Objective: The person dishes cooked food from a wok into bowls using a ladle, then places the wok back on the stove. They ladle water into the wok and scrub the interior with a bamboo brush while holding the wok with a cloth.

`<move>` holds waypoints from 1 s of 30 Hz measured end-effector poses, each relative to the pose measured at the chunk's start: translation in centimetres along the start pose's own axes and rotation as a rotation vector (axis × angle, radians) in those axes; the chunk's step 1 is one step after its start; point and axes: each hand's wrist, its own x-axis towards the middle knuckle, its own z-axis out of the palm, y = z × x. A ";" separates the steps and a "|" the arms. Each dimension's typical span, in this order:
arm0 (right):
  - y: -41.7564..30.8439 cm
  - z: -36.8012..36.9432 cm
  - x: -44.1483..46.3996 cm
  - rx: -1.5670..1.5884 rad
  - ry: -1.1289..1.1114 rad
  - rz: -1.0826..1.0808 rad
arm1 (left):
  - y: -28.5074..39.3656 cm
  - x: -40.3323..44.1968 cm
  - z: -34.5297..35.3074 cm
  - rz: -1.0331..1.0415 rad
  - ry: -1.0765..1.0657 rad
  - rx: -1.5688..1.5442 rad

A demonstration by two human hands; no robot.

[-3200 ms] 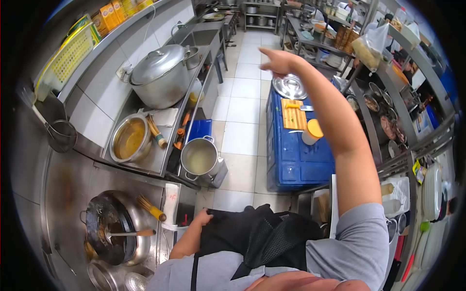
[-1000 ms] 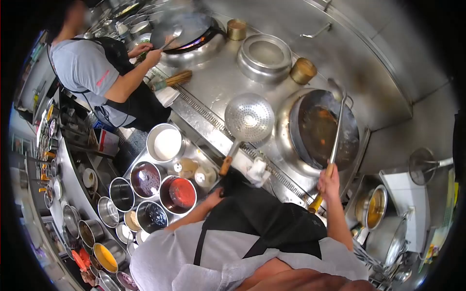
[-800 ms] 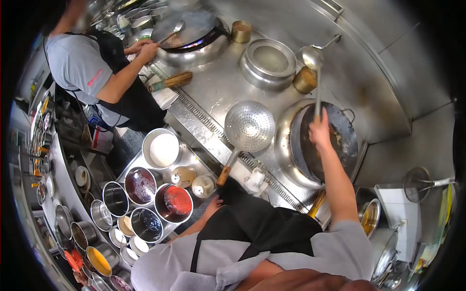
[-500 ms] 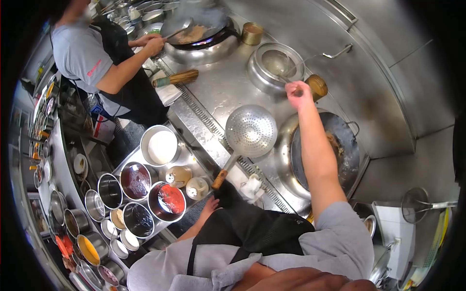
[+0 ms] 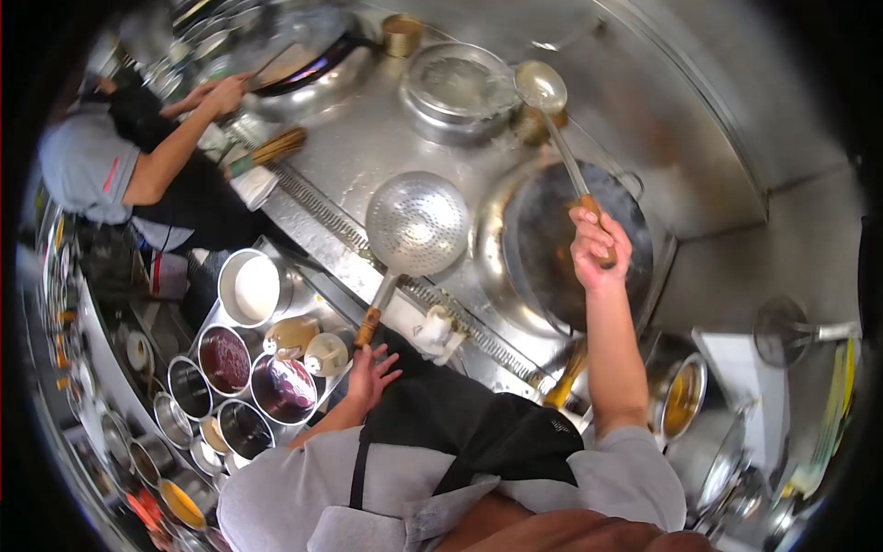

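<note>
Grips steel ladle (image 5: 567, 157) by wooden handle in right hand (image 5: 602, 248), clenched around it. Holds it above wok (image 5: 538, 258), with ladle bowl tipped up and away, ahead of right hand, close to brass-coloured can (image 5: 530, 127) and round steel pot (image 5: 440, 118). Leaves left hand (image 5: 370, 377) released, fingers spread, at handle end of perforated skimmer (image 5: 418, 224); cannot tell if touching. Lies on counter, skimmer pan just ahead of left hand. Note white cloth (image 5: 437, 328) between hands. Just left of left hand: squeeze bottle (image 5: 325, 355), then red-sauce pot (image 5: 261, 396); further ahead, pot of white contents (image 5: 285, 282). Bodyward of right hand: yellow-handled brush (image 5: 561, 385); right of that, steel bowl of orange liquid (image 5: 657, 396). Far ahead-left of left hand: co-worker's hands (image 5: 221, 97) on utensil at second wok (image 5: 322, 66), blurred.
</note>
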 end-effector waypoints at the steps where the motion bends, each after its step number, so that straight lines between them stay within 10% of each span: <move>1: -0.2 0.7 -2.5 -0.106 -0.017 -0.028 | 0.1 0.1 0.7 -0.031 -0.012 0.038; 19: -1.1 1.9 -31.1 -0.392 0.758 -0.194 | 7.9 5.6 9.3 -0.080 -0.271 0.168; 30: 2.8 3.3 -37.3 -0.388 0.585 -0.185 | 4.0 -0.3 24.4 0.276 -0.248 0.598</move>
